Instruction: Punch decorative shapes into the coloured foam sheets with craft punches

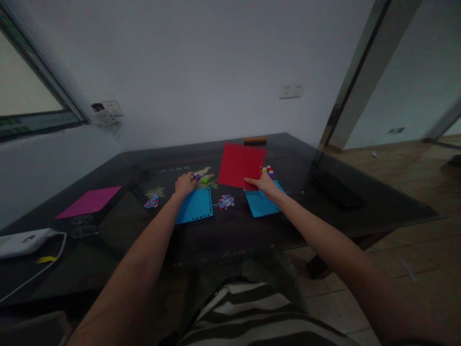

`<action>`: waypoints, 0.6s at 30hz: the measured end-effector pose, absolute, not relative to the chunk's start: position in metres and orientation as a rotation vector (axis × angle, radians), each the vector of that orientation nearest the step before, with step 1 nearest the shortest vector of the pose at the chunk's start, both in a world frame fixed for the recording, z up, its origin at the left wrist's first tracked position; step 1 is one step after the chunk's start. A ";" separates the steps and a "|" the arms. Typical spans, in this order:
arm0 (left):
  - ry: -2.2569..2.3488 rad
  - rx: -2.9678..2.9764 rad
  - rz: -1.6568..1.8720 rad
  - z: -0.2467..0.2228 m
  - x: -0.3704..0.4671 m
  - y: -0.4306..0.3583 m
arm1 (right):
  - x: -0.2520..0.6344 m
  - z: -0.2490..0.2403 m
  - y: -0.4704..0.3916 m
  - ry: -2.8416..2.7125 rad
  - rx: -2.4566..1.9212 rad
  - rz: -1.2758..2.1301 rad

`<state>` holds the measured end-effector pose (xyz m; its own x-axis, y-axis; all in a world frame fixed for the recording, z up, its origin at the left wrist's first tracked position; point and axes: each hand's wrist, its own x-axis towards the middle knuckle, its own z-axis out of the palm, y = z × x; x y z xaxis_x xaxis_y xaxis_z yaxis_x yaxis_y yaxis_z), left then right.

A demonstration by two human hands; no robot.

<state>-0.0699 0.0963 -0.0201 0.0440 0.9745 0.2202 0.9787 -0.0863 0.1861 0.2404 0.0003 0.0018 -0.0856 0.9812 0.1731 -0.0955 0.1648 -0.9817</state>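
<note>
My right hand (264, 184) grips the lower right corner of a red sheet (242, 166), holding it raised and tilted above the table. Small holes run along the sheet's edges. At the top of a blue sheet (196, 205), my left hand (184, 185) has its fingers closed at a small purple paper punch (196, 176). A green punch (205, 179) stands just right of it. Behind my right hand are several more small punches (269, 170), partly hidden. Under that hand lies a second blue sheet (261, 204).
Two heaps of small pink, blue and white pieces lie on the dark table (216, 240): a left heap (151, 201) and a middle heap (226, 202). At left are a magenta sheet (88, 202), glasses (83, 227) and a white power strip (25, 242). A black flat object (336, 191) lies right.
</note>
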 end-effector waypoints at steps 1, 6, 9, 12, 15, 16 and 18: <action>-2.123 -2.221 -0.455 -0.021 -0.069 0.097 | 0.240 0.001 0.000 -1.284 -0.972 1.189; -2.116 -2.139 -0.505 -0.025 -0.060 0.099 | 0.240 -0.002 0.001 -1.293 -0.983 1.189; -2.151 -2.162 -0.567 -0.023 -0.054 0.101 | 0.240 -0.003 0.001 -1.288 -0.960 1.163; -2.222 -2.176 -0.646 -0.020 -0.050 0.101 | 0.240 -0.003 0.002 -1.276 -0.948 1.179; -2.273 -2.182 -0.765 -0.019 -0.052 0.100 | 0.239 -0.002 0.002 -1.252 -0.921 1.212; -2.286 -2.182 -0.814 -0.019 -0.053 0.099 | 0.239 -0.002 0.002 -1.240 -0.911 1.218; -2.311 -2.169 -0.942 -0.018 -0.056 0.098 | 0.238 -0.001 0.001 -1.216 -0.898 1.233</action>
<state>-0.0564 0.0983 -0.0176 -0.1313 0.9575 0.2567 0.8642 -0.0163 0.5028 0.2382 0.0007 -0.0011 -0.0808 0.9803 0.1801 -0.1938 0.1618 -0.9676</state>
